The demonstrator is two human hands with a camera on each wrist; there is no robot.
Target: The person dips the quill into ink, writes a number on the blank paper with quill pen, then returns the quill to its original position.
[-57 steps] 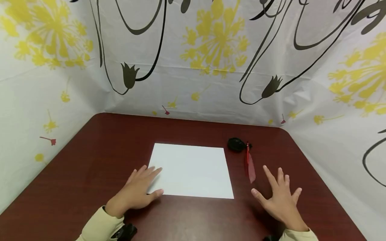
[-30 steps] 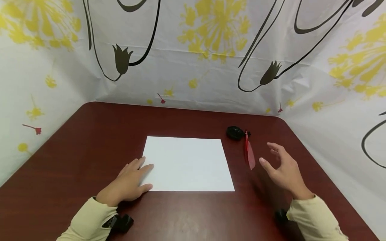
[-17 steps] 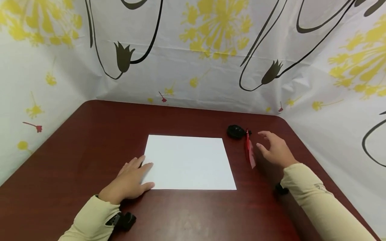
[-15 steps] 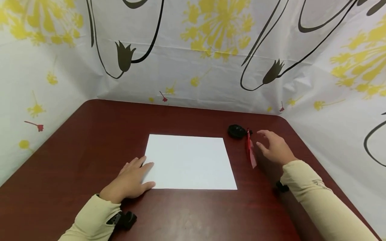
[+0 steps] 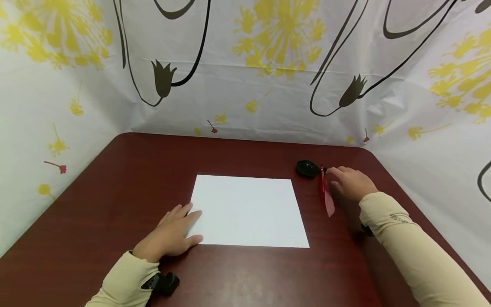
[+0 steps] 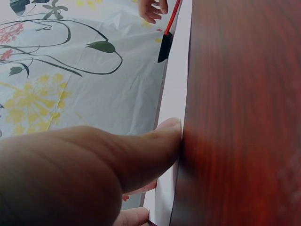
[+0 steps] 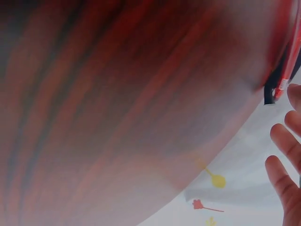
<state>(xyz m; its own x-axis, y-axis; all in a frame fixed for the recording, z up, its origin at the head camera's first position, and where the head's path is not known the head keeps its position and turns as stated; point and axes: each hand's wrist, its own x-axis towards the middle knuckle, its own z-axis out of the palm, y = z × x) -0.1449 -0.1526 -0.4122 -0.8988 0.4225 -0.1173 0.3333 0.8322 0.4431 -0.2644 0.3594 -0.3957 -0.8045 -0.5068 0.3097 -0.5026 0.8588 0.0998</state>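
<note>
My left hand (image 5: 170, 234) rests with spread fingers on the left edge of a blank white sheet of paper (image 5: 251, 213). In the left wrist view its thumb (image 6: 146, 153) lies along the near edge of the sheet (image 6: 176, 84). My right hand (image 5: 353, 184) is loosely bent just right of a slim red pen-like stick (image 5: 322, 179). The right wrist view shows its fingers (image 7: 284, 141) apart and bent, with the red stick (image 7: 290, 61) beside the uppermost fingertip. A translucent red flat piece (image 5: 329, 204) lies by the stick, and a black oval object (image 5: 307, 169) sits to its left.
The dark red-brown table (image 5: 245, 273) has rounded far corners. A white cloth (image 5: 215, 98) with yellow flowers and dark vines hangs around its far and side edges. A black device (image 5: 165, 283) is strapped to the left wrist.
My right hand has gone from spread above the table's right side to forward and left, beside the red stick, its fingers bending. My left hand stays on the sheet's left edge.
</note>
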